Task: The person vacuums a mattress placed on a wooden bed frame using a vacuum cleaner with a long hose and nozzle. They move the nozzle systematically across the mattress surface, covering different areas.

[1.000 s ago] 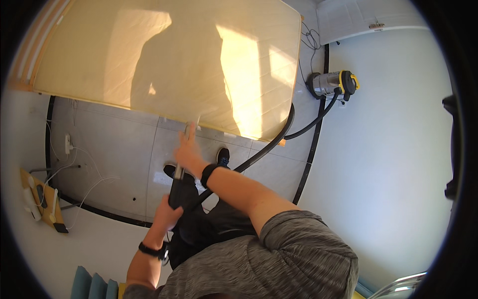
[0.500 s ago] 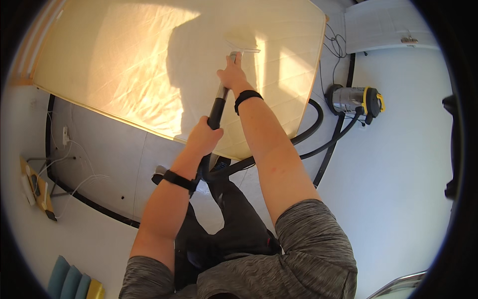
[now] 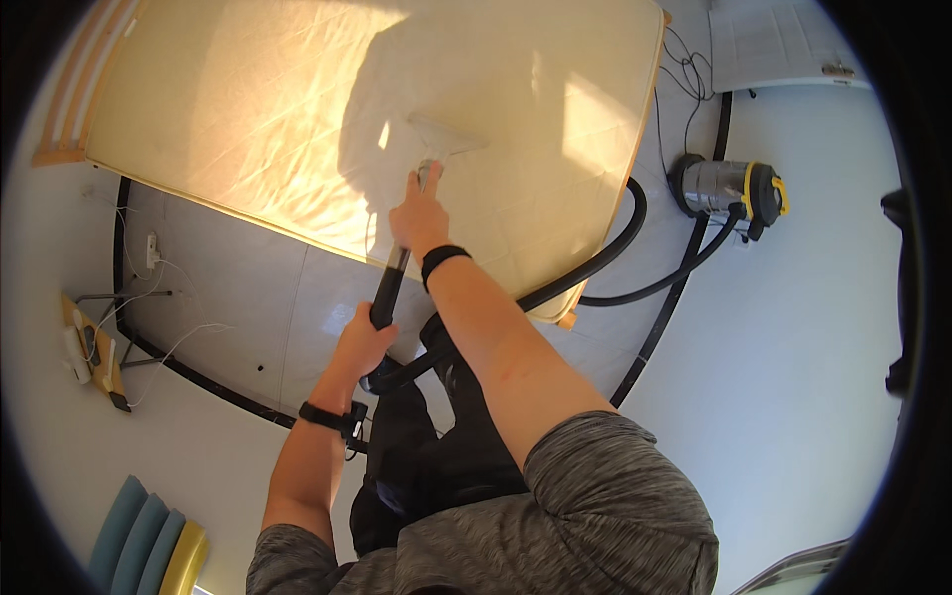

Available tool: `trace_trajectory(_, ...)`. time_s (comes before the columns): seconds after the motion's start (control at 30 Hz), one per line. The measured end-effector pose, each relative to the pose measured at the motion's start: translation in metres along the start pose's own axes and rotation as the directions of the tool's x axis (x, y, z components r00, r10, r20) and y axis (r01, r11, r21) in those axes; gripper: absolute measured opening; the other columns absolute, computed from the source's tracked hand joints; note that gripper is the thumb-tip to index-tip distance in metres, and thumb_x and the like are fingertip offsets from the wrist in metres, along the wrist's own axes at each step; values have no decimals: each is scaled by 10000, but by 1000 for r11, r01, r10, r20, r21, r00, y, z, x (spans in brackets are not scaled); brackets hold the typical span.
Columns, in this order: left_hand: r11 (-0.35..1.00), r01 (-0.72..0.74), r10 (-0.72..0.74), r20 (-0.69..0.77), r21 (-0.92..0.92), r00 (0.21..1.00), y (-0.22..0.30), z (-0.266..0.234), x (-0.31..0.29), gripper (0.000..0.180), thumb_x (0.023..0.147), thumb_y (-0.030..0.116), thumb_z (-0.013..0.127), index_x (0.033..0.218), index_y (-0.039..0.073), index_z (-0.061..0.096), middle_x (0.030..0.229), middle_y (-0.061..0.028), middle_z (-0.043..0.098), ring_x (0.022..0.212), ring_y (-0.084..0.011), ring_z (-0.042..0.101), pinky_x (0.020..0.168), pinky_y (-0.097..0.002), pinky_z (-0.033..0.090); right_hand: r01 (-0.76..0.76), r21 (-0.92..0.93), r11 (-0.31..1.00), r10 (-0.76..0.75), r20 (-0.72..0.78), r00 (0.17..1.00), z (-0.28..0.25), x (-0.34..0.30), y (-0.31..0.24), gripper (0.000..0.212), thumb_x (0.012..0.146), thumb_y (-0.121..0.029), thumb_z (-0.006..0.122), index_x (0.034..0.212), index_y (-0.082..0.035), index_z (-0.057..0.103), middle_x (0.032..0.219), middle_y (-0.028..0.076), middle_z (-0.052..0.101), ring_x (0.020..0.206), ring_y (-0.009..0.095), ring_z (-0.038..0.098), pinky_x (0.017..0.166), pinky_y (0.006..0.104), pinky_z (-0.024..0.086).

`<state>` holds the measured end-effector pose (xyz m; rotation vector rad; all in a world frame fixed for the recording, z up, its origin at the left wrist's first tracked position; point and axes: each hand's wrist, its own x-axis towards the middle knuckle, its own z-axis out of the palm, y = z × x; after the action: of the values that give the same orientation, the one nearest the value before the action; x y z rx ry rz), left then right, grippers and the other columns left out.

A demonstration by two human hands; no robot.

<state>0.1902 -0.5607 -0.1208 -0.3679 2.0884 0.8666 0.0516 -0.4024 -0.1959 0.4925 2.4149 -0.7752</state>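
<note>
My left hand [image 3: 363, 342] is closed round the black grip at the lower end of a vacuum cleaner wand [image 3: 388, 296]. Farther up, my right hand [image 3: 420, 216] grips the same wand near its top, fingers pointing forward. Past that hand, a clear, wide nozzle [image 3: 448, 139] lies against the cream mattress [image 3: 496, 218]. From the wand's lower end a black hose [image 3: 585, 268] runs right, over the mattress edge, to a silver, black and yellow canister vacuum cleaner [image 3: 724, 188] on the floor.
Bright sunlight and a dark shadow fall across the mattress, which rests on a wooden bed frame [image 3: 567, 320]. Black cables [image 3: 684, 74] lie near a white door [image 3: 769, 45]. At left stand a power strip [image 3: 152, 251] with white cords and a small wooden stand [image 3: 96, 352]; blue cushions [image 3: 139, 535] sit lower left.
Both hands have drawn the wand back toward me and to the left, and the nozzle has come along over the mattress. The view has shifted slightly.
</note>
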Motion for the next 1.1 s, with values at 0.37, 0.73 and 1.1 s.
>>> trace_trajectory(0.37, 988, 84, -92, 58, 127, 994, -155, -17, -111, 497, 799, 286, 713, 1144, -20, 529, 918, -261, 664, 865, -425, 655, 771, -451, 509, -15, 166, 986, -5, 119, 993, 115, -153, -25, 735, 851, -119, 535, 1529, -36, 265, 1607, 301, -40, 975, 463, 652, 827, 469, 532)
trace_trajectory(0.73, 996, -83, 79, 125, 31, 989, -175, -65, -194, 494, 766, 243, 737, 1148, -11, 554, 943, -220, 671, 883, -362, 659, 780, -422, 513, 100, 108, 989, -109, 88, 990, 111, -232, -37, 718, 835, -268, 630, 1477, -54, 390, 1605, 298, -4, 1131, 445, 603, 939, 472, 498)
trace_trajectory(1.1, 832, -548, 543, 76, 81, 836, 13, -5, -209, 510, 809, 228, 763, 1222, 53, 521, 986, -226, 658, 933, -399, 647, 797, -445, 506, 45, 995, 84, 88, -52, 995, -154, -230, 95, 560, 862, -401, 725, 1246, -50, 517, 1106, 159, 628, 1071, 300, 593, 910, 421, 477)
